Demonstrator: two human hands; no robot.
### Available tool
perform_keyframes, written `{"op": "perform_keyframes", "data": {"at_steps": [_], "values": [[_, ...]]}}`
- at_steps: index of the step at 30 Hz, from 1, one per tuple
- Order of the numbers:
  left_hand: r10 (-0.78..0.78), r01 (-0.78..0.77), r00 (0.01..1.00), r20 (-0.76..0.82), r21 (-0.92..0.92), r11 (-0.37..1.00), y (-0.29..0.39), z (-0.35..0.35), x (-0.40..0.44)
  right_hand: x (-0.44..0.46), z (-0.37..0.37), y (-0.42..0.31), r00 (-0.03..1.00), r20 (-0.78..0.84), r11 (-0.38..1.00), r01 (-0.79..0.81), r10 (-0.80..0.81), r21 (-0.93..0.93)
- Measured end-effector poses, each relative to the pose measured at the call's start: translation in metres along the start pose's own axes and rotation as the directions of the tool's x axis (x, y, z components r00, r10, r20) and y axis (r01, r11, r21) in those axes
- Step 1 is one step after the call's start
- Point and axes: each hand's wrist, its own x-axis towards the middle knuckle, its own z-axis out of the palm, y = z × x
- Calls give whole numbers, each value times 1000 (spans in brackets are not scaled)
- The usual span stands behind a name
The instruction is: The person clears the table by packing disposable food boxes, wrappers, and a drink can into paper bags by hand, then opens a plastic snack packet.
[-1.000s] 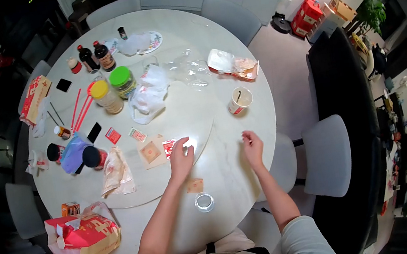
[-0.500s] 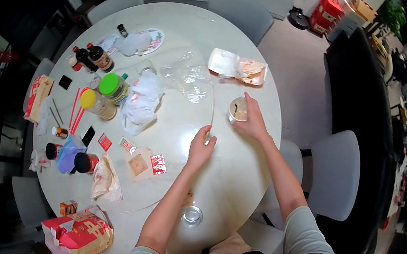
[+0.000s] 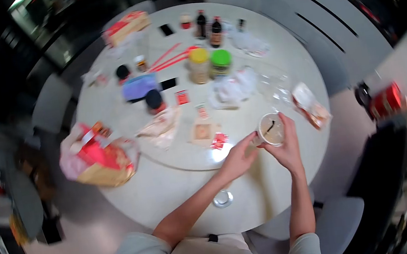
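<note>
A white cup [image 3: 270, 129] with a light-brown top and a dark curved mark on it is gripped from its right side by my right hand [image 3: 288, 146], above the table near its right front. My left hand [image 3: 240, 159] reaches to the cup's left side with fingers stretched out. Blur hides whether its fingertips touch the cup. On the table in front of me lies a small clear round dish or lid [image 3: 222, 198]. Left of my hands are a torn red sachet [image 3: 219, 140] and an open paper wrapper [image 3: 203, 131].
The round table [image 3: 269, 190] holds a white plastic bag [image 3: 233, 88], a green-lidded jar [image 3: 221, 63], a yellow-lidded jar [image 3: 200, 65], dark bottles [image 3: 216, 34] and red chopsticks [image 3: 168, 61]. A food box [image 3: 311, 105] lies right, a paper bag [image 3: 110, 163] left. Grey chairs surround it.
My view has swung to the left. My right hand holds the cup and my left hand has come right up beside it; before, the left hand was apart, over the table.
</note>
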Motion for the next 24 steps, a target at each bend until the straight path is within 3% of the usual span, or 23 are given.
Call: {"op": "perform_keyframes", "data": {"at_steps": [1,2,5,9,12,18,22,24], "values": [[9,-10,999,-52,-12,1000,7,-15,-13,6,8,-23,1000,20,999,18,-19,30],[128,-119,983,-131,74,990,6,-31,-25,12,18,-47,999,37,998,33,-35,56],[92,-75,946,-312,64,995,39,-83,-65,28,48,-114,978,98,979,173,-184,111],[280,-127,817,-504,316,940,64,-158,-116,48,96,-200,912,103,905,369,-397,213],[342,-41,724,-599,458,888,78,-213,-157,57,136,-258,876,133,846,393,-464,360],[327,209,567,-756,515,831,64,-300,-219,58,231,-335,853,231,818,321,-469,477],[368,430,602,-708,676,598,30,-330,-250,48,290,-359,830,266,808,319,-491,495],[252,479,662,-705,658,581,32,-332,-262,41,312,-366,818,283,802,316,-501,507]]}}
